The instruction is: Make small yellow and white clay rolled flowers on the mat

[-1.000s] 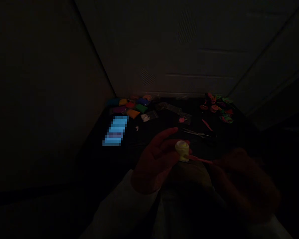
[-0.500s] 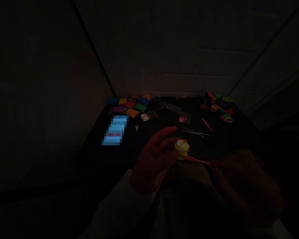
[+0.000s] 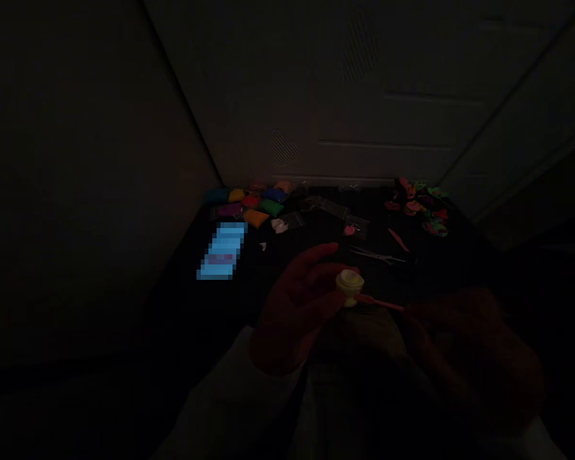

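Between the thumb and fingers of my left hand (image 3: 299,303) is a small pale yellow clay piece (image 3: 349,285), shaped like a cup with a whitish swirl on top and a narrower foot. My right hand (image 3: 474,351), dim and partly lost in shadow, pinches a thin pink modelling tool (image 3: 381,302). The tool's flat tip reaches left to the lower side of the clay piece and appears to touch it. Darkness hides most of the right fingers.
Coloured clay packets (image 3: 256,218) lie at the back left, above a glowing phone (image 3: 223,251) with a blurred screen. Scissors (image 3: 376,255) and another pink tool (image 3: 398,239) rest beyond my hands. Colourful clay shapes (image 3: 414,206) are heaped at the back right, before a pale wall (image 3: 383,121).
The pink tool's tip has shifted slightly up and right along the clay piece, uncovering more of its foot. My left hand stays nearly still.
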A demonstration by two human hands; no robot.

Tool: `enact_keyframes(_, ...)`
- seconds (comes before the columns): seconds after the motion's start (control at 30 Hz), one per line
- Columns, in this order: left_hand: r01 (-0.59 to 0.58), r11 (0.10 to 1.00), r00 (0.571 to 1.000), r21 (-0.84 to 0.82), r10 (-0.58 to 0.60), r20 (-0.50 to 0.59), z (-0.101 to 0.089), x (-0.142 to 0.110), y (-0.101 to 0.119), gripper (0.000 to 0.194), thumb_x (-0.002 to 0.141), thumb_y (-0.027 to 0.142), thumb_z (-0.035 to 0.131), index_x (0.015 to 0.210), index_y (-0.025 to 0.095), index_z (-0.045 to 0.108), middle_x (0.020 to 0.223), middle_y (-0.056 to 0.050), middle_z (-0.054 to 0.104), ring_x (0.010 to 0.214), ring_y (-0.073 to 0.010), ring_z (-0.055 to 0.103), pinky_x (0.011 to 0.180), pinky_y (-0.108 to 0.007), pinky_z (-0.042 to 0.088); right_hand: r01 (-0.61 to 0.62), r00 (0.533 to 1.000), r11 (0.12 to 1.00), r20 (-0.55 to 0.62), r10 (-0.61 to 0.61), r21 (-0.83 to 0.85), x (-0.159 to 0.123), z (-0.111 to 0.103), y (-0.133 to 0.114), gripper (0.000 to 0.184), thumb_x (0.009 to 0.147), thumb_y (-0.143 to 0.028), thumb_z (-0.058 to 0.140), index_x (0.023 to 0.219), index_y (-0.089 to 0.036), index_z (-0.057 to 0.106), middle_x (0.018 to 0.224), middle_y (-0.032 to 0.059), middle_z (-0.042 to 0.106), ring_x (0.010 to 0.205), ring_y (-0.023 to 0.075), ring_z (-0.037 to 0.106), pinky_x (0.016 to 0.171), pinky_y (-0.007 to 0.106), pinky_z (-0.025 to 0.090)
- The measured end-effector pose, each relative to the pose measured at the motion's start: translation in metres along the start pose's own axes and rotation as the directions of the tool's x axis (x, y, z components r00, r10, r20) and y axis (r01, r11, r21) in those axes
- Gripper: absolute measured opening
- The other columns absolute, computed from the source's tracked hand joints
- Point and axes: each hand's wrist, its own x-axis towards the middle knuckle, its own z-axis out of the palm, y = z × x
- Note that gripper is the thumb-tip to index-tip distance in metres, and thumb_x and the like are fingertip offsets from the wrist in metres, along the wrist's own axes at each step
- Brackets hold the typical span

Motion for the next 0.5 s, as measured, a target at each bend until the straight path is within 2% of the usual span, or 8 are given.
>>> enact_keyframes(0.1,0.009,1.0,1.0,-0.025,-0.009,0.013,0.0005,-0.0005,0.0002,0.042,0.065,0.005,0.062,0.101,0.027,0.057,0.09,0.003,0.066,0.082,-0.0124,0.062,0.073,-0.025,0.05,-0.023,1.0,1.0,-0.002,0.023,-0.011,0.0011,0.0003,0.0,0.007,0.076,-0.019,0.055,0.081,-0.016,0.06,0.065,0.0036,0.058,0.061,0.0152,0.052,0.058,0.034,0.037)
enact_keyframes(0.27,0.027,0.998,1.0,-0.053,-0.026,0.016,0.0009,-0.0004,0.001,0.042,0.065,0.006,0.062,0.102,0.026,0.057,0.09,0.001,0.066,0.08,-0.0139,0.063,0.073,-0.027,0.051,0.031,0.999,0.999,-0.028,-0.031,0.035,0.0034,-0.002,-0.0002,0.009,0.074,-0.014,0.057,0.083,-0.016,0.058,0.068,0.0038,0.059,0.062,0.0145,0.054,0.057,0.033,0.039)
enact_keyframes(0.5,0.054,0.997,0.998,-0.06,-0.053,0.014,0.0013,0.0006,0.0021,0.039,0.068,0.008,0.061,0.103,0.025,0.057,0.089,0.0,0.067,0.081,-0.013,0.062,0.073,-0.024,0.05,0.021,0.999,0.997,-0.027,-0.019,0.078,0.0054,-0.0033,-0.0014,0.011,0.075,-0.014,0.056,0.084,-0.019,0.056,0.069,0.0027,0.059,0.062,0.0147,0.054,0.056,0.034,0.039)
